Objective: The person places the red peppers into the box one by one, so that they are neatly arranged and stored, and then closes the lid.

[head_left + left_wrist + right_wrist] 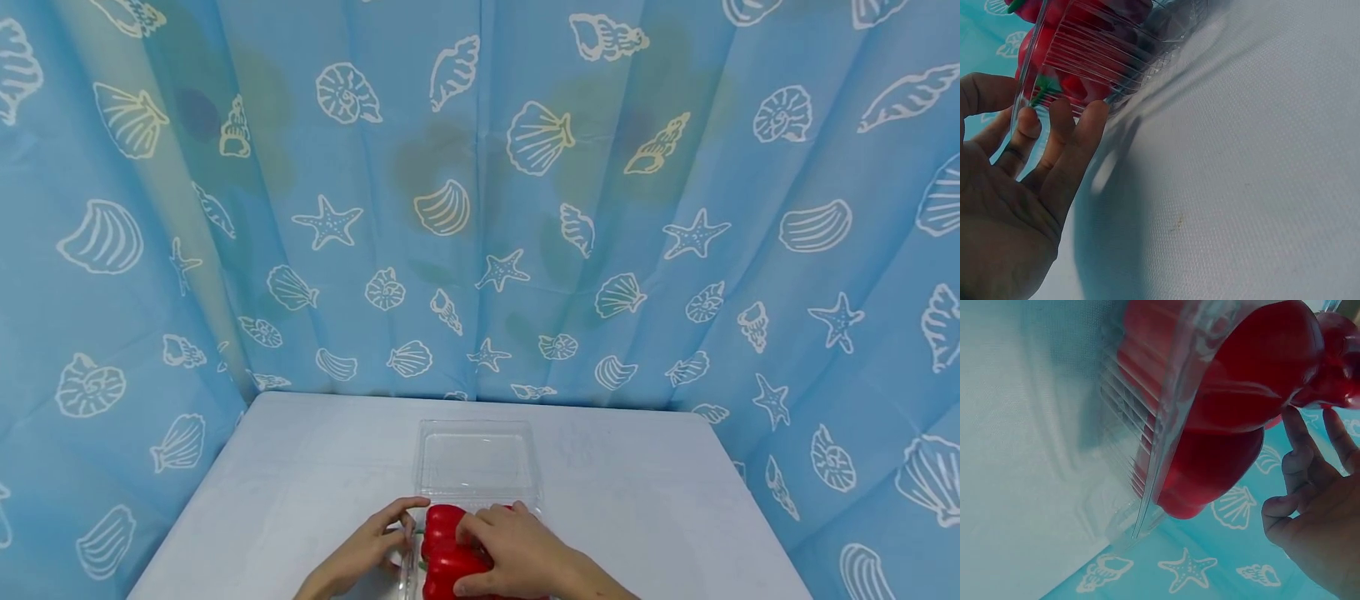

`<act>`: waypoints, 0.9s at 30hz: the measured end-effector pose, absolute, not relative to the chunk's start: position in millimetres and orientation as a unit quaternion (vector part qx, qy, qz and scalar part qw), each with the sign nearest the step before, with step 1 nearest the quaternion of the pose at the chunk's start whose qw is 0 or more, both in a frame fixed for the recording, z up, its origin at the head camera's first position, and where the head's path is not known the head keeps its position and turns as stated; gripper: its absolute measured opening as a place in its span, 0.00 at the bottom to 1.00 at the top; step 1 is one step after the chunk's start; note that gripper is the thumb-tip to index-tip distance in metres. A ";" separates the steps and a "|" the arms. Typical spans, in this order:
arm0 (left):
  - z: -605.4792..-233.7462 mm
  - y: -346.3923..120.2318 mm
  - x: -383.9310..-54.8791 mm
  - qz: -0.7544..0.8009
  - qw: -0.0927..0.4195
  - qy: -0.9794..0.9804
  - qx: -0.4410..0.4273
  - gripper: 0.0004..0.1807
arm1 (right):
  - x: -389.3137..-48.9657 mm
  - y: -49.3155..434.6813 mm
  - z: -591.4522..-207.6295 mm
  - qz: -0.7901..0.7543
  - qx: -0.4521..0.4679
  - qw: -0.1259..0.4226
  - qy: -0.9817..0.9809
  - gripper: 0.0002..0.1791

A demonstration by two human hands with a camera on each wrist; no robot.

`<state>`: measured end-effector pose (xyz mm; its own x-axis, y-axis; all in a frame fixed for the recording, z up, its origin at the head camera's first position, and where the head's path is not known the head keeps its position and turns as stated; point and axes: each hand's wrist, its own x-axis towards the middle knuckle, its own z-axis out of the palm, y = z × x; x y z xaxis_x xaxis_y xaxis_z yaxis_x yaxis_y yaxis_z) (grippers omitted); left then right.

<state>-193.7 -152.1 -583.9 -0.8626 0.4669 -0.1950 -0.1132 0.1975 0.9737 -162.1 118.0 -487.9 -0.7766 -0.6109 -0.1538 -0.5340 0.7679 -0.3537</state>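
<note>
A clear plastic container [1088,47] holds several glossy red bell peppers [441,525], with green stems showing at its left side. Its hinged clear lid [478,458] lies folded back toward the curtain. My left hand [367,546] is at the container's left rim, fingers spread; in the left wrist view the fingertips [1092,115] touch the ribbed side wall. My right hand [521,542] is over the peppers, its thumb and index finger on either side of a red bell pepper [442,571]. In the right wrist view, other fingers curl above the peppers.
A white cloth-covered table [637,492] lies under the container. Blue curtains [480,292] with white shell and starfish prints hang along the back and both sides of it.
</note>
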 end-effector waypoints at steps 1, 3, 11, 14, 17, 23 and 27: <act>-583.6 -152.2 -193.7 0.623 0.234 0.737 0.121 0.28 | -162.4 118.6 -487.9 -0.148 -0.310 0.130 0.930 0.29; -583.4 -152.5 -193.7 0.623 0.235 0.736 0.124 0.28 | -162.7 119.9 -488.0 -0.151 -0.316 0.128 0.928 0.29; -583.4 -151.8 -192.5 0.620 0.230 0.741 0.119 0.29 | -158.4 118.3 -487.1 -0.195 -0.284 0.171 0.923 0.31; -582.6 -151.4 -192.0 0.619 0.230 0.742 0.116 0.29 | -157.1 116.7 -488.2 -0.201 -0.281 0.182 0.921 0.34; -581.8 -151.2 -191.6 0.617 0.229 0.744 0.114 0.30 | -157.2 116.0 -487.8 -0.196 -0.307 0.181 0.913 0.38; -580.3 -150.9 -191.0 0.615 0.230 0.746 0.114 0.29 | -157.0 114.4 -485.5 -0.190 -0.343 0.182 0.902 0.39; -580.4 -151.3 -191.9 0.619 0.233 0.740 0.120 0.28 | -156.6 110.4 -483.0 -0.171 -0.344 0.180 0.906 0.39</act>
<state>-191.9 -151.3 -580.4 -0.8624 0.4665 -0.1966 -0.1108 0.2051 0.9725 -156.6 110.4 -483.0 -0.6988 -0.6843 -0.2083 -0.5617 0.7053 -0.4325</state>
